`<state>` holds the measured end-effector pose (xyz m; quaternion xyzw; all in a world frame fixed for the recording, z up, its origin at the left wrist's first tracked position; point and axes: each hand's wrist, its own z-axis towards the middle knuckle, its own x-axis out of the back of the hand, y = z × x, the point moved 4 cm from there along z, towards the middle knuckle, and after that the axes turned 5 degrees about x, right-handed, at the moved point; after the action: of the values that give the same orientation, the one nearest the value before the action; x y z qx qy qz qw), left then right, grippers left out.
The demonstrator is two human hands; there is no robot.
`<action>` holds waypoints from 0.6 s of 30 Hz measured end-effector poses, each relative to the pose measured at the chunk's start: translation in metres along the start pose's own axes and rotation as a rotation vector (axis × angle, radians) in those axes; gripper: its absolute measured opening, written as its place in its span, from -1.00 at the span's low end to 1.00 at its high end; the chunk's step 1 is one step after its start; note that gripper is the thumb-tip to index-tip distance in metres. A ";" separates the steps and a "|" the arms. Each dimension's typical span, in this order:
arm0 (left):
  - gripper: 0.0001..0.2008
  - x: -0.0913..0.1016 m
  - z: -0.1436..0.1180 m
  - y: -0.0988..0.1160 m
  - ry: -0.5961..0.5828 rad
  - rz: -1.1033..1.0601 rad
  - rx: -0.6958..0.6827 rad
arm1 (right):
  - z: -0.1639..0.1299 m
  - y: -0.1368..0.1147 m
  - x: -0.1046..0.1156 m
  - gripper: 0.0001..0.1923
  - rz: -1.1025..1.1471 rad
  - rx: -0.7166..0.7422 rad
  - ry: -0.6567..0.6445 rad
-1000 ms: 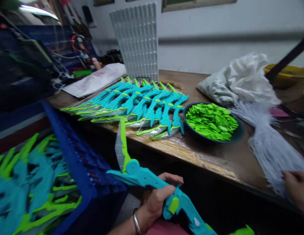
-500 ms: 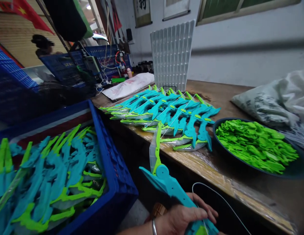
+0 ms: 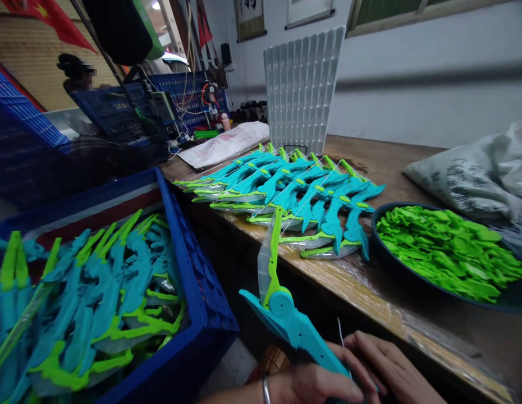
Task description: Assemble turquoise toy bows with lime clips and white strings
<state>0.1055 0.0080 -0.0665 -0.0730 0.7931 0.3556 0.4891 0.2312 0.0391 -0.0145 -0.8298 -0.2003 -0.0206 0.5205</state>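
My left hand (image 3: 315, 384) is closed around the body of a teal plastic toy bow (image 3: 301, 331) at the bottom of the head view. Its bright green arm with a translucent fin points up, and its lower end is hidden by my hands. A thin white string (image 3: 340, 331) sticks up between my hands. My right hand (image 3: 395, 362) is against the left one, fingers bent together; its fingertips are hidden, so what they grip does not show. Several similar bows (image 3: 286, 188), with white strings stretched across, lie in a row on the table (image 3: 383, 314).
To the left, a blue crate (image 3: 193, 314) is filled with more teal and green bows. A dark basin (image 3: 383, 269) of green plastic pieces (image 3: 450, 247) stands on the right, with a sack (image 3: 458, 174) behind it. A ribbed translucent panel (image 3: 303, 90) stands upright at the back.
My right hand has come into view beside the left. The long loop of string at the right is gone from sight; a short end shows between my hands. The left hand still holds the bow.
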 end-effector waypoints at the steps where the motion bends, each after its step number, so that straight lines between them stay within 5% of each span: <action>1: -0.67 0.001 0.001 -0.003 0.000 -0.003 0.038 | 0.003 0.003 -0.004 -0.38 0.088 -0.012 -0.028; 6: -0.63 0.005 0.005 -0.014 -0.046 0.048 0.034 | 0.020 0.008 -0.004 -0.50 0.604 -0.016 0.113; 14: -0.69 0.011 -0.001 -0.010 -0.036 -0.021 -0.086 | 0.012 -0.018 0.060 -0.21 0.798 -0.038 0.603; 18: -0.71 0.016 -0.001 -0.012 0.007 -0.020 -0.070 | 0.010 -0.008 0.103 -0.58 0.714 0.154 0.645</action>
<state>0.1026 0.0022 -0.0857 -0.0995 0.7812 0.3780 0.4869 0.3210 0.0831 0.0130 -0.7571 0.2675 -0.0820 0.5903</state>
